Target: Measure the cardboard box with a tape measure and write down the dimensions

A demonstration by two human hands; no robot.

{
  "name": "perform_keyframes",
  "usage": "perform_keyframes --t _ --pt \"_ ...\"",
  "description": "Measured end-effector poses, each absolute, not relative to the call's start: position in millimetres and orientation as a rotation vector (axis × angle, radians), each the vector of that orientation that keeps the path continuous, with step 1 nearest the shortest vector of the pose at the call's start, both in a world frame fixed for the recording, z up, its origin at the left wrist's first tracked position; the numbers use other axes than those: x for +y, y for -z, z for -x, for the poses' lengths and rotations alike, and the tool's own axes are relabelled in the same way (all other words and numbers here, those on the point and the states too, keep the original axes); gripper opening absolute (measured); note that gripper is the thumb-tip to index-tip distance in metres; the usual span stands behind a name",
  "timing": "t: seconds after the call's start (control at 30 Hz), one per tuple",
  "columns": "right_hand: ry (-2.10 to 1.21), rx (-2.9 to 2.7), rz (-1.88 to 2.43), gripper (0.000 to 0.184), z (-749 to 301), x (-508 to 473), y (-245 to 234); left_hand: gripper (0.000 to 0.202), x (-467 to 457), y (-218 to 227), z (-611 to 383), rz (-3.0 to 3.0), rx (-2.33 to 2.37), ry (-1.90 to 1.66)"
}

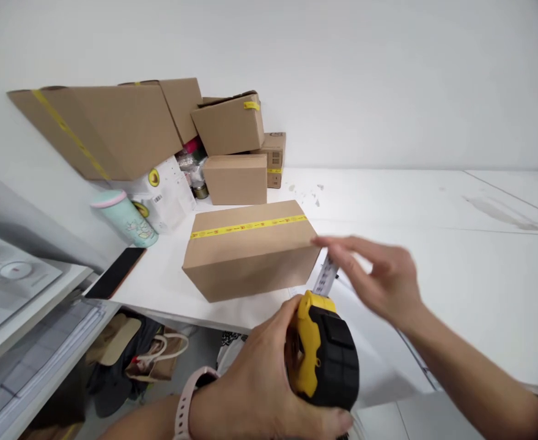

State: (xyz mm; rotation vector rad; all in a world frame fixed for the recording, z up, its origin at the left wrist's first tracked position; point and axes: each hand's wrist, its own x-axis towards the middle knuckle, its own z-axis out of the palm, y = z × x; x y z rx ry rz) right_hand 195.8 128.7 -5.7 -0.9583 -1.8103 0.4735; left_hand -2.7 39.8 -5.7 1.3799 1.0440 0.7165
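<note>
My left hand (255, 379) is wrapped around a yellow and black tape measure (326, 354) near the table's front edge. A short length of its blade (326, 275) sticks out toward a sealed cardboard box (250, 253) with a yellow tape strip across its top. My right hand (379, 275) hovers at the blade's end by the box's right corner. It is blurred, with fingers stretched toward the box, and I cannot see whether they pinch the blade.
A white table (456, 256) carries a stack of cardboard boxes (232, 140) against the wall, a mint tumbler (125, 217) lying tilted, white packets (168, 192) and a black phone (115, 272). Bags (159, 354) sit on the floor below. A shelf (21, 287) stands at left.
</note>
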Motion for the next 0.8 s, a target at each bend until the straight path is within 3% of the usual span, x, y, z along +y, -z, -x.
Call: perform_keyframes --t 0.17,0.3,0.47,0.8 --pt "-0.716 -1.820 1.081 0.029 -206.7 100.3 79.0 0.087 57.3 48.2 -1.6 -1.702 1.190 -0.506" --pt "-0.594 -1.642 1.389 0.033 -236.2 135.9 112.5 0.104 76.0 88.9 6.5 -1.939 1.381 -0.433" --pt "-0.307 -1.834 1.775 0.033 -260.9 177.9 148.9 0.099 99.2 108.2 19.2 -2.065 1.623 -0.283" --pt "0.114 -2.061 1.801 0.023 -255.2 188.4 194.9 0.091 164.9 112.8 39.1 -2.145 1.790 -0.233"
